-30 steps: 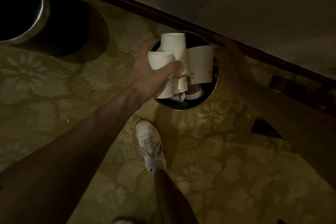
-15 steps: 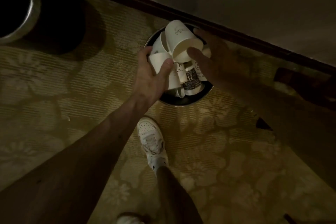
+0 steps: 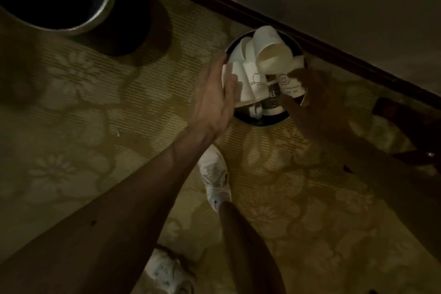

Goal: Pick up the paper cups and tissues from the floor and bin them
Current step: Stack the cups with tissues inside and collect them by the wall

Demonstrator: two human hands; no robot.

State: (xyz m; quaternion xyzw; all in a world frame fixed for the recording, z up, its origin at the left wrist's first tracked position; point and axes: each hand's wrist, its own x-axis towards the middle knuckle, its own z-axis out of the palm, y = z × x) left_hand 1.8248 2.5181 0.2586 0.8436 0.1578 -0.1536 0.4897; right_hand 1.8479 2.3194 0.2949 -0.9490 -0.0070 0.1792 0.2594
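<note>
A small round bin (image 3: 261, 123) stands on the carpet against the skirting board, heaped with white paper cups. One cup (image 3: 272, 51) lies on top with its mouth facing me, and a smiley-face cup (image 3: 290, 86) sits at the right. My left hand (image 3: 212, 95) lies at the bin's left rim with straight fingers, its thumb touching a cup with a line drawing (image 3: 248, 83). In deep shadow, my right hand (image 3: 310, 95) hovers over the bin's right rim with spread fingers beside the smiley-face cup. No tissues show.
A large dark bin with a metal rim (image 3: 108, 9) stands at the top left. Dark skirting board (image 3: 334, 52) runs diagonally behind. A dark wooden furniture piece (image 3: 405, 126) is at the right. My white sneakers (image 3: 214, 174) stand on the flowered carpet. A tiny scrap (image 3: 117, 133) lies on it.
My left hand let go of the cup it held and straightened its fingers. My right hand drew back from above the cups toward the right rim. The cups settled lower in the bin.
</note>
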